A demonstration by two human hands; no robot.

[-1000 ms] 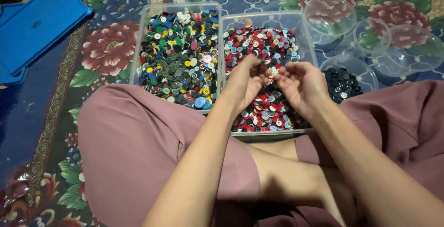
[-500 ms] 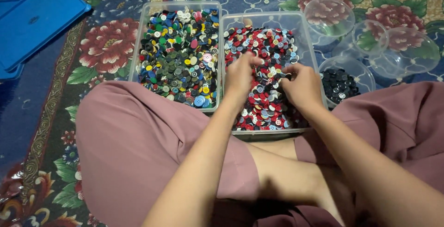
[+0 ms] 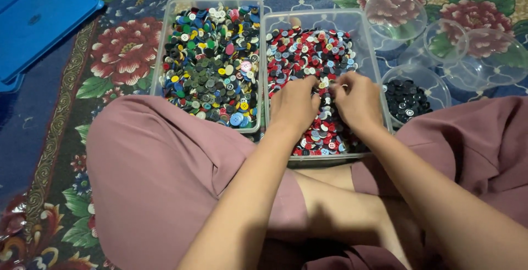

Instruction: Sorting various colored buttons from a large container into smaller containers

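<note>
Two clear plastic bins sit on the floor before my crossed legs. The left bin [image 3: 165,44] holds mixed buttons in many colours. The right bin [image 3: 367,39] holds mostly red, white and black buttons [image 3: 308,55]. My left hand [image 3: 294,105] and my right hand [image 3: 358,100] rest palm down on the buttons in the right bin, fingertips close together near its middle. Whether either hand pinches a button is hidden by the fingers.
A small round clear tub [image 3: 434,80] with black buttons stands right of the bin. Three empty clear round tubs [image 3: 395,14] lie beyond it. Blue plastic lids [image 3: 38,22] lie at the far left on the flowered carpet [image 3: 126,55].
Both hands have dropped from a raised, cupped pose into the right bin and shifted slightly away from me, onto the buttons.
</note>
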